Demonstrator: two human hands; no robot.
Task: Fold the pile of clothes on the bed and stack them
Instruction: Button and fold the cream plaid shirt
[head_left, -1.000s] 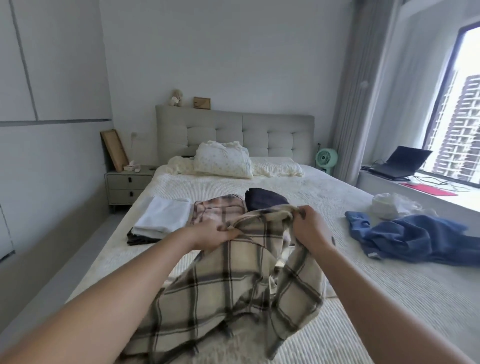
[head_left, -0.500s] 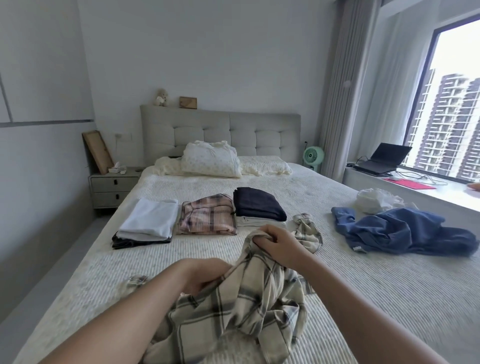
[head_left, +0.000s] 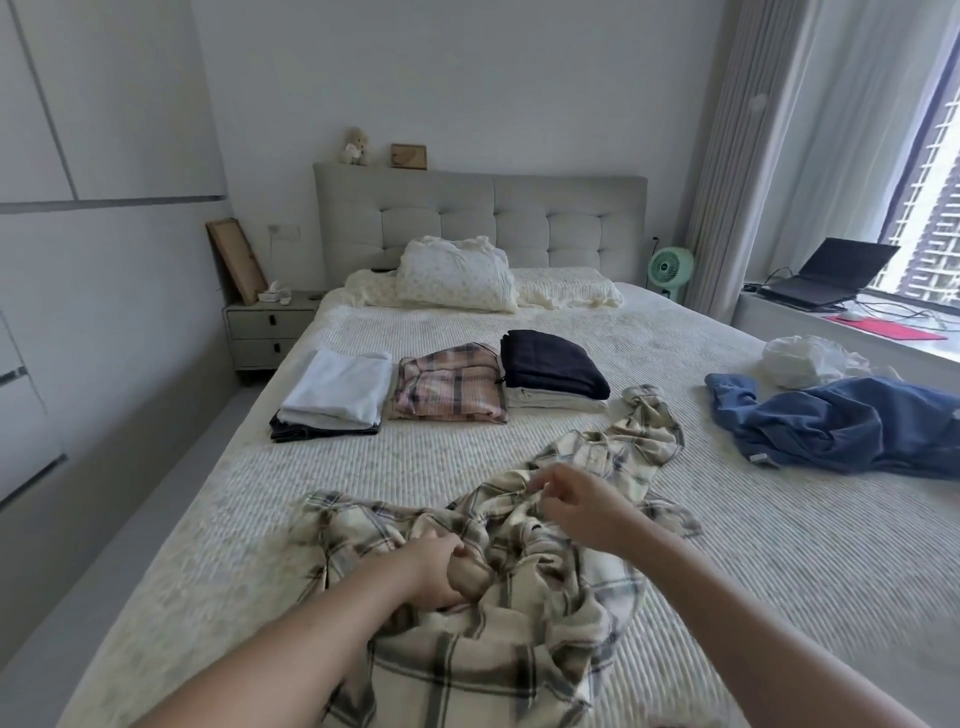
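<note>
A cream plaid shirt (head_left: 519, 613) lies crumpled on the bed (head_left: 779, 561) in front of me, one sleeve trailing toward the far right. My left hand (head_left: 434, 571) grips a bunch of its fabric near the middle. My right hand (head_left: 576, 501) pinches a fold of the shirt a little farther away. Beyond it lie three folded stacks: a white garment on a dark one (head_left: 332, 395), a pink plaid garment (head_left: 449, 389), and a dark navy garment on a cream one (head_left: 553, 369). An unfolded blue garment (head_left: 841, 426) and a white garment (head_left: 810, 361) lie at the right.
Pillows (head_left: 454, 283) rest against the grey headboard (head_left: 519, 218). A nightstand (head_left: 267, 327) stands at the left of the bed. A green fan (head_left: 671, 270) stands by the curtain. A laptop (head_left: 826, 273) sits on the window ledge at the right.
The plaid shirt came down from being held up in the air and now lies on the bed. Both hands lowered with it and spread apart, and my view moved closer.
</note>
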